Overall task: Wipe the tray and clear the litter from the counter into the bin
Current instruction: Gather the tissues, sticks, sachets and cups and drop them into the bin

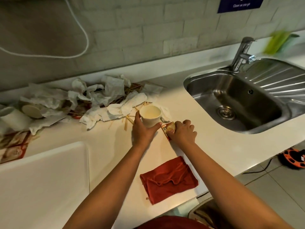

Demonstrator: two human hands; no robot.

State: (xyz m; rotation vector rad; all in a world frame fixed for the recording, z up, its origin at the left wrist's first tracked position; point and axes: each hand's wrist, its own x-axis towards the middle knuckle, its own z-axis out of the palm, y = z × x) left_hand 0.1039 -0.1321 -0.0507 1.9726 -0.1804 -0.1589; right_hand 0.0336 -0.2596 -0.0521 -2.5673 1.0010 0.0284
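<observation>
One white counter [206,138], steel sink [196,85]

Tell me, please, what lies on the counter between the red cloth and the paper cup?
In the head view only the person's two forearms cross that stretch; the counter between the red cloth and the paper cup is bare.

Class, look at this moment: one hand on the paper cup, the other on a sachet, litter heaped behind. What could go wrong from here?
1. The left hand grips the cup by its side; if any liquid is left inside, a squeeze or tilt could spill it on the counter.
2. The sticks by the cup may get knocked about.
3. The right hand only pinches the sachet; it could slip.
</observation>
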